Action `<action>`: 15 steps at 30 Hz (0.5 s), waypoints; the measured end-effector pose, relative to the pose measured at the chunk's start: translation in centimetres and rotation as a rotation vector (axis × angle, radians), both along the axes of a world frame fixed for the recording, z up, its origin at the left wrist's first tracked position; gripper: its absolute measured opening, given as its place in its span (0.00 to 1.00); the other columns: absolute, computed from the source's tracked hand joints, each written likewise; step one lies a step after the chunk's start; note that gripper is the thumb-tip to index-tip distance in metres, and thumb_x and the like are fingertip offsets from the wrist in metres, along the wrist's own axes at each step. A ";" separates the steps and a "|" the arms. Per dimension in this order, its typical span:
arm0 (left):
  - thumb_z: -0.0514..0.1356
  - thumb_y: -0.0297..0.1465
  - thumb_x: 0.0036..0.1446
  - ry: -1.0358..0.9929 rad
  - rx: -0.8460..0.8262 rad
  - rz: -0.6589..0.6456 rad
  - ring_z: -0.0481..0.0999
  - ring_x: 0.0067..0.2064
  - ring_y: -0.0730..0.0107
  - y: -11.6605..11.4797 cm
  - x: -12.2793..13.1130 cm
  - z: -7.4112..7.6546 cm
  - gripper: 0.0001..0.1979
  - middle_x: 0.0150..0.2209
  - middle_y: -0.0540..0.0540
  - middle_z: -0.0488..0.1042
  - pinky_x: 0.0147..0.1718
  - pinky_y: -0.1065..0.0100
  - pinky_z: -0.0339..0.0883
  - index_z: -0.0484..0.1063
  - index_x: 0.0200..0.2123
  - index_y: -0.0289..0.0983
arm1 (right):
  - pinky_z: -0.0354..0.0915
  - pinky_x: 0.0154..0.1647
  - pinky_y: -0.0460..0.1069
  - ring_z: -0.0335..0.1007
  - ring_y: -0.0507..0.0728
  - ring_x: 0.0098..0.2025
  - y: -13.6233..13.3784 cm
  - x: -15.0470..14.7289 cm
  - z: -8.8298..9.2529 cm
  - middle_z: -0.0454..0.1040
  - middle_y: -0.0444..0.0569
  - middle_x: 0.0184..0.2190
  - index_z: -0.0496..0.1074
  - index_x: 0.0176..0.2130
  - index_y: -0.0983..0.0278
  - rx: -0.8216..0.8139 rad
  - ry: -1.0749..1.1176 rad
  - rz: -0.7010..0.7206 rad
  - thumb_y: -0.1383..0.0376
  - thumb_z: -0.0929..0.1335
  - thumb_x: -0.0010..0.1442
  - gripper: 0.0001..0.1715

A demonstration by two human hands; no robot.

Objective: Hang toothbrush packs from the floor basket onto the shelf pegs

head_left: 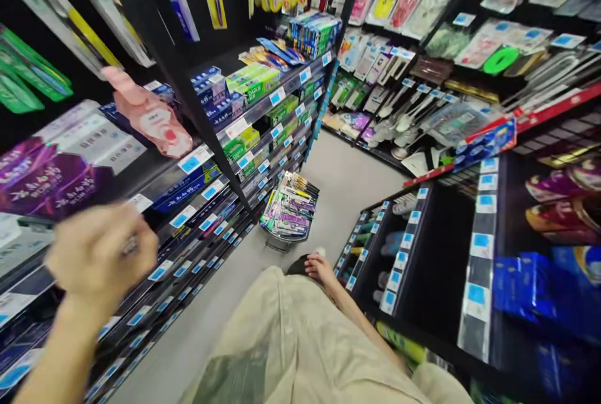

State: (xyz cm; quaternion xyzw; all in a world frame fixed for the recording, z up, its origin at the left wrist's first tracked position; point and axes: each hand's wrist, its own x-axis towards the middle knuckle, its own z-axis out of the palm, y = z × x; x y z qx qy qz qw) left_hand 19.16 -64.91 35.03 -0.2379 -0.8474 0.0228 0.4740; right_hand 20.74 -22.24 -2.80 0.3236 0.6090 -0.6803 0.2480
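On the left, my left hand [106,247] is raised in front of the shelf edge, blurred, its fingers curled; what it holds, if anything, cannot be made out. Just above it sit purple toothpaste boxes [51,178] on the shelf. A pink package [153,119] hangs over the shelf to the upper right of that hand. Low in the middle, my right hand [320,267] rests beside my leg, with its fingers loosely apart and nothing visible in it. Beyond it, a basket [282,244] full of packaged toothbrushes [291,207] stands on the floor.
Shelves with green boxes [253,81] and price tags run along the left. Another shelf unit [476,279] with blue packages [526,285] stands close on the right. A rack of hanging goods [404,3] closes the far end. Grey floor [338,172] shows between them.
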 end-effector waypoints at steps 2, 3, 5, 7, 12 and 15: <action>0.66 0.20 0.55 -0.219 -0.178 -0.145 0.80 0.49 0.60 1.4 2.5 -6.6 0.31 0.50 0.41 0.80 0.50 0.59 0.74 0.70 0.61 0.38 | 0.70 0.26 0.42 0.76 0.49 0.27 0.7 0.4 -0.3 0.79 0.46 0.33 0.73 0.45 0.66 0.022 -0.036 -0.007 0.67 0.72 0.60 0.12; 0.63 0.22 0.59 -0.386 -0.255 -0.184 0.81 0.48 0.59 2.2 3.5 -10.1 0.23 0.50 0.40 0.81 0.47 0.59 0.75 0.73 0.58 0.38 | 0.70 0.26 0.43 0.75 0.49 0.27 1.0 0.5 -0.5 0.78 0.46 0.34 0.73 0.46 0.66 0.035 -0.051 -0.006 0.67 0.71 0.62 0.11; 0.54 0.19 0.61 -0.652 -0.281 -0.138 0.81 0.50 0.57 4.2 5.7 -17.0 0.21 0.51 0.38 0.81 0.45 0.59 0.75 0.76 0.54 0.37 | 0.71 0.26 0.43 0.74 0.49 0.27 1.8 0.5 -1.0 0.78 0.45 0.34 0.72 0.48 0.67 0.064 -0.078 -0.002 0.66 0.71 0.66 0.10; 0.51 0.16 0.59 -0.888 -0.223 -0.080 0.81 0.51 0.57 6.6 8.5 -23.2 0.24 0.53 0.40 0.80 0.45 0.59 0.75 0.77 0.53 0.38 | 0.71 0.26 0.44 0.74 0.49 0.28 2.6 0.0 -1.6 0.77 0.45 0.35 0.72 0.49 0.68 0.101 -0.095 -0.001 0.65 0.71 0.68 0.11; 0.48 0.25 0.69 -1.233 0.364 0.170 0.79 0.53 0.62 12.5 15.4 -32.1 0.20 0.54 0.42 0.79 0.50 0.63 0.76 0.75 0.56 0.40 | 0.72 0.30 0.45 0.73 0.49 0.32 5.2 -2.1 -3.8 0.76 0.45 0.38 0.73 0.49 0.67 0.227 -0.095 -0.043 0.64 0.71 0.69 0.11; 0.48 0.31 0.72 -1.189 0.672 0.293 0.78 0.55 0.59 13.8 16.1 -32.9 0.18 0.54 0.39 0.76 0.52 0.59 0.76 0.73 0.56 0.38 | 0.74 0.34 0.47 0.73 0.51 0.35 6.9 -3.7 -5.4 0.76 0.47 0.42 0.73 0.49 0.67 0.283 -0.102 -0.083 0.64 0.71 0.68 0.11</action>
